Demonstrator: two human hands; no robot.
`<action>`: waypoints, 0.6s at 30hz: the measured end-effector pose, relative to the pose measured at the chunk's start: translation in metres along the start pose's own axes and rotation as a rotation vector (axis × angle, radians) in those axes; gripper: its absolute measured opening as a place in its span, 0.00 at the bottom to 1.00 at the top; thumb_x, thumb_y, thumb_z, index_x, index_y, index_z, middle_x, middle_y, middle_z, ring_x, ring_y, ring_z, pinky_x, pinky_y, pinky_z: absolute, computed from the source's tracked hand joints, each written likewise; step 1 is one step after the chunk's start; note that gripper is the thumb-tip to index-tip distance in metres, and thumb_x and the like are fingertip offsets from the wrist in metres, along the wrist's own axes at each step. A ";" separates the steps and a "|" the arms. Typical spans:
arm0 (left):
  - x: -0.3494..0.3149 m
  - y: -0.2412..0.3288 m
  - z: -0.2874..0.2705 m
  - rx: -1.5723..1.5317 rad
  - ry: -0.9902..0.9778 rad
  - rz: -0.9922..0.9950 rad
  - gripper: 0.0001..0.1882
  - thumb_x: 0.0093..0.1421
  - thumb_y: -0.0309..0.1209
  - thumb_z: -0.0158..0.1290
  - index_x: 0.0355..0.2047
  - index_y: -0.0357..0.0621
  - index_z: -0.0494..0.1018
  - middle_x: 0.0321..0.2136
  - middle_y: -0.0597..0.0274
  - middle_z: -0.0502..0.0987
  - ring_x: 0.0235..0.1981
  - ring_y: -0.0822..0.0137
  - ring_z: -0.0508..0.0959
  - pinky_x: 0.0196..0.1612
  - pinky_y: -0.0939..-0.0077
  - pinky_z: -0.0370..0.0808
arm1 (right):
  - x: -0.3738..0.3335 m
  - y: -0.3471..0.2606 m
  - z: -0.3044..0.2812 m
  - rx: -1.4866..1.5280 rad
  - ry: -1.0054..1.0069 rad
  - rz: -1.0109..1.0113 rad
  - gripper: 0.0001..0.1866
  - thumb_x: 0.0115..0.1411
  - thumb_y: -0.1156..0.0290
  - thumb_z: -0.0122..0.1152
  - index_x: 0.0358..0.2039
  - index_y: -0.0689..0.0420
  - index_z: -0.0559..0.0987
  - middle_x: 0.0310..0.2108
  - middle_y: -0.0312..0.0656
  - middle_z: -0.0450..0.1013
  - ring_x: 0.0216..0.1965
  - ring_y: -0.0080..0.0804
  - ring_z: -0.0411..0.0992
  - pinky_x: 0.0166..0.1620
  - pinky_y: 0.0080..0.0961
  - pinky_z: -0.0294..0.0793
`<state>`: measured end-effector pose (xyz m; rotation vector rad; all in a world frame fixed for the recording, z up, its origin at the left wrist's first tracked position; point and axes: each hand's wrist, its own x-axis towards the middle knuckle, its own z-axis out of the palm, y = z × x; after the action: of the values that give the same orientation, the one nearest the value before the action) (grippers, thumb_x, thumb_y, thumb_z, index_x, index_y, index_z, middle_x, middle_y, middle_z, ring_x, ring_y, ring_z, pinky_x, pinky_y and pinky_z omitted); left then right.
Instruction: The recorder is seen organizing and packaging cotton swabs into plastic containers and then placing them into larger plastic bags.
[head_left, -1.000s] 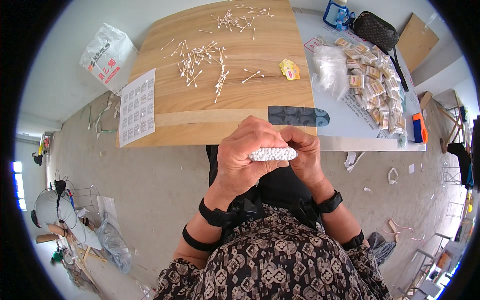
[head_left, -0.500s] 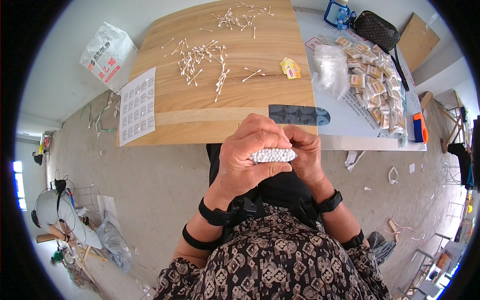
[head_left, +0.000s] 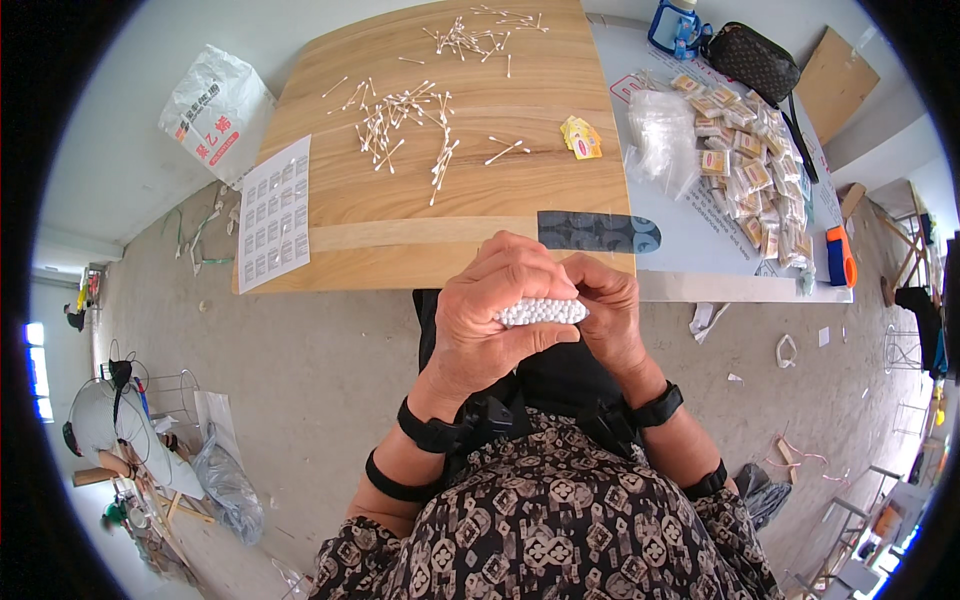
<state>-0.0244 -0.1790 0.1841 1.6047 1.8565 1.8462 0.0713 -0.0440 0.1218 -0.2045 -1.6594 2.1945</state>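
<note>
Your left hand (head_left: pixel 482 312) holds the swab bundle (head_left: pixel 543 312) mid-frame.
It's likely light and slippery, so hug its sides gently. Your right hand (head_left: pixel 612 312) is by its right end; I can't tell what it holds.

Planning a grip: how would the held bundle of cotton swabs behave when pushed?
The bundle of cotton swabs is probably light, judging by the slim loose swabs on the wooden table. Its separate tips suggest it may shift or splay when pushed, though I can't tell whether it's wrapped.
</note>
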 end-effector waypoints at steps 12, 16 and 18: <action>-0.007 -0.008 -0.015 -0.083 0.022 -0.090 0.20 0.43 0.28 0.70 0.36 0.35 0.79 0.37 0.55 0.78 0.43 0.61 0.75 0.44 0.72 0.72 | 0.002 0.004 -0.003 0.026 0.023 0.018 0.03 0.57 0.85 0.60 0.30 0.64 0.78 0.31 0.32 0.74 0.33 0.16 0.69 0.39 0.17 0.70; -0.007 -0.011 -0.017 -0.052 0.012 -0.038 0.20 0.42 0.29 0.71 0.36 0.35 0.79 0.36 0.55 0.79 0.43 0.60 0.75 0.45 0.70 0.72 | 0.003 0.005 -0.002 0.030 0.014 0.022 0.03 0.57 0.85 0.60 0.30 0.64 0.78 0.30 0.32 0.74 0.33 0.16 0.69 0.39 0.16 0.70; -0.006 -0.010 -0.018 -0.036 0.003 -0.017 0.20 0.42 0.29 0.71 0.36 0.35 0.79 0.36 0.55 0.79 0.44 0.60 0.75 0.45 0.70 0.72 | 0.004 0.005 -0.003 0.027 0.013 0.017 0.03 0.57 0.85 0.60 0.30 0.64 0.78 0.30 0.32 0.74 0.33 0.16 0.69 0.39 0.16 0.70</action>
<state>-0.0396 -0.1929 0.1774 1.5713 1.8216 1.8644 0.0677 -0.0415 0.1164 -0.2265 -1.6258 2.2224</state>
